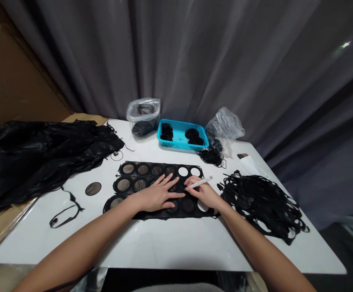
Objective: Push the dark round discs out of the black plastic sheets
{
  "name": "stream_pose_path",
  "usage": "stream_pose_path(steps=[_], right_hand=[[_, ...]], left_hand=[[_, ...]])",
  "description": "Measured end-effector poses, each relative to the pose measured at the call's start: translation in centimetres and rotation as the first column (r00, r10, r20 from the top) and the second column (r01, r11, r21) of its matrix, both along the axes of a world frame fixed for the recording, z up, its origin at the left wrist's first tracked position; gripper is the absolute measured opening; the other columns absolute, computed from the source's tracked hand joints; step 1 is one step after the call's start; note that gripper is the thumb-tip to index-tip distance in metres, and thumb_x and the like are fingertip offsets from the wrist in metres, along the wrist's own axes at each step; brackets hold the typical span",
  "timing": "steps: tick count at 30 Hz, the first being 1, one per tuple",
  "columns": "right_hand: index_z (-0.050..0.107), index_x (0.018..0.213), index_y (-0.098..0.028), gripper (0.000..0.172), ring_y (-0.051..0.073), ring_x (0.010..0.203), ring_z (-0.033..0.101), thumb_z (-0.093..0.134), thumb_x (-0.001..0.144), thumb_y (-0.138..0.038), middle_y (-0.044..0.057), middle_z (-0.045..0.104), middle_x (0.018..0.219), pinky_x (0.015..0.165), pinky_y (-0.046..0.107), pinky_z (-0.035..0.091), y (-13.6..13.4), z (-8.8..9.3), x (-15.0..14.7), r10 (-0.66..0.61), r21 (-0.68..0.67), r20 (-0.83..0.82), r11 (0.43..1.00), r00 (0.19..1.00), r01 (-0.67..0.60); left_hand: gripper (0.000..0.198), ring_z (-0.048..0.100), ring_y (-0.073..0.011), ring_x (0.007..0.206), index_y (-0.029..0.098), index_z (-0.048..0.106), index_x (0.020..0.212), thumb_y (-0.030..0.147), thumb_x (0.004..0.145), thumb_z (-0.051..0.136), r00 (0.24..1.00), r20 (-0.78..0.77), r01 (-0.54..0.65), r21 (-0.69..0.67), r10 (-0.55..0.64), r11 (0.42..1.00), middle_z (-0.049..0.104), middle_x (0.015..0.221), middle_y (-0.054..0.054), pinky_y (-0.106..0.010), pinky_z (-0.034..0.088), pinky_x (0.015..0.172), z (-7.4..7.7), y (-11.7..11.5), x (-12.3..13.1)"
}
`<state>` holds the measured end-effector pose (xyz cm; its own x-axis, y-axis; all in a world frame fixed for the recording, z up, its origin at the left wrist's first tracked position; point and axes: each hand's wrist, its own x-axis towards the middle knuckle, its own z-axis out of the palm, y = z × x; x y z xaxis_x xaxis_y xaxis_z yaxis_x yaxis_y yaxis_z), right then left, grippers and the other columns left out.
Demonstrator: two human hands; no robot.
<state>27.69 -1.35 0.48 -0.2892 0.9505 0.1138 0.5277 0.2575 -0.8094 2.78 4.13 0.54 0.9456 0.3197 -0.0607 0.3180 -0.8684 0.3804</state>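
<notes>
Squarely under both hands lies a black mesh sheet punched with rows of round holes, at centre of the table. Its long axis runs crosswise, left to right in the frame, slightly skewed, so the person faces its long edge. Left hand: wide, fingers spread, palm down on the left-centre of the sheet, holding nothing. Right hand: narrow, pinching a white pen that slants toward upper right; which end is the tip, I cannot tell. This hand sits nearer the sheet's right end, where three holes show white table through them. Most holes toward the left look filled with pale discs.

Around them: a heap of black straps at right, a glossy black plastic mass at left, a loose mesh disc left of the sheet. Along the far edge, a blue basket holds dark bundles, between two clear bags.
</notes>
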Motion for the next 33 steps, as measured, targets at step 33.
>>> stream_pose_path(steps=[33], right_hand=[[0.054,0.077,-0.021,0.018,0.019,0.095,0.058,0.052,0.094,-0.026,0.003,0.061,0.101,0.089,0.033,0.043,-7.6,0.8,-2.2,-0.136,-0.085,-0.006,0.987,0.991,0.135]], left_hand=[[0.06,0.011,-0.0412,0.149,0.039,0.039,0.15,0.055,0.095,0.056,0.994,0.105,0.013,0.079,-0.021,0.997,0.014,0.165,-0.008,-0.06,0.017,0.117,-0.3,-5.9,-1.6]])
